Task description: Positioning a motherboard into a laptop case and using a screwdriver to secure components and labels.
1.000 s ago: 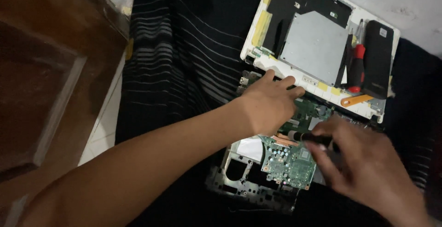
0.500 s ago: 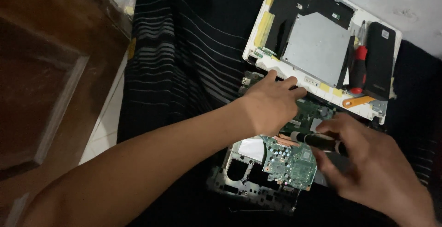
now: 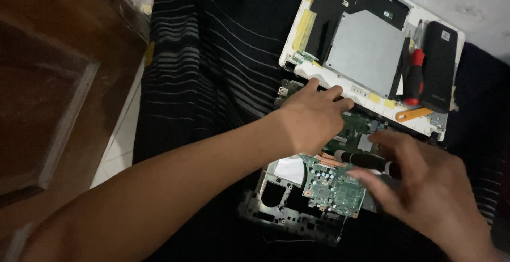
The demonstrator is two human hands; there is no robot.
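Fingers point(image 3: 372, 179) of the right hand point(image 3: 425, 187) curl loosely around a slim black-handled screwdriver point(image 3: 366, 161), which lies nearly level with its tip over the green circuit board point(image 3: 334, 185) of an opened laptop base. The left hand point(image 3: 313, 118) rests palm down with its fingers held together and stretched out flat, gripping nothing, its fingertips touching the near edge of a white plastic laptop shell point(image 3: 329, 78) just beyond the board. That shell lies upside down, showing a grey metal plate point(image 3: 366, 49) and black film inside. On its right side sit a red-and-black screwdriver point(image 3: 414, 78), a black rectangular battery pack point(image 3: 438, 65) and an orange plastic pry tool point(image 3: 414, 114). Everything lies on a black cloth with thin grey stripes point(image 3: 212, 55), beside a brown wooden door point(image 3: 53, 81).
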